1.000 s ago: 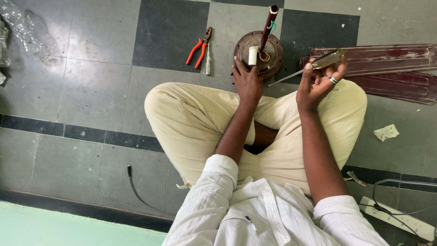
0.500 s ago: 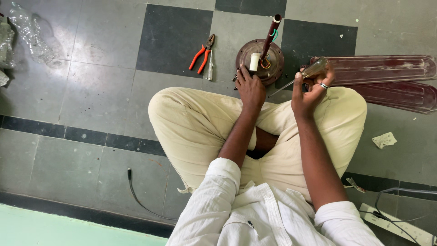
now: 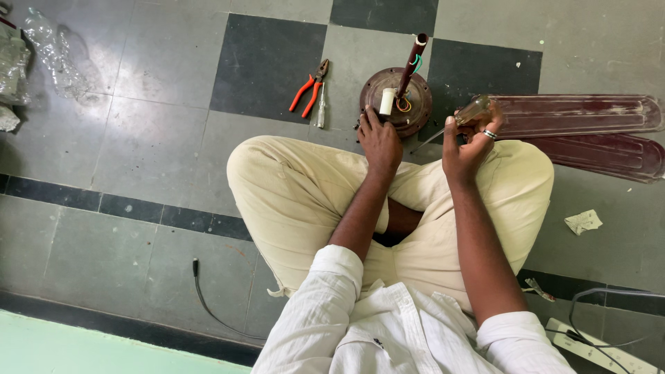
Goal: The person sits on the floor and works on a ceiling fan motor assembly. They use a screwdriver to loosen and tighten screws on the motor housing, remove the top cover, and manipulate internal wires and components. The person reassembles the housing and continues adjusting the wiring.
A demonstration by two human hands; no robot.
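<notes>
**Fan motor on the floor, screwdriver in hand**

Person sits cross-legged on tiled floor. Left hand (image 3: pixel 379 140) rests fingers-down on the near rim of the round brown fan motor (image 3: pixel 396 101), not closed around anything. Right hand (image 3: pixel 465 142) is closed on a screwdriver (image 3: pixel 463 116) (clear handle, shaft angled down-left toward the motor). Fan blades (image 3: pixel 578 115) lie just right; orange-handled pliers (image 3: pixel 309 88) lie left of the motor.

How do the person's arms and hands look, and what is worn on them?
Both arms are bare from hand to above the elbow. White shirt sleeves are rolled up on the upper arms. The right hand wears a silver ring on one finger. The left hand shows no ring or glove.
</notes>
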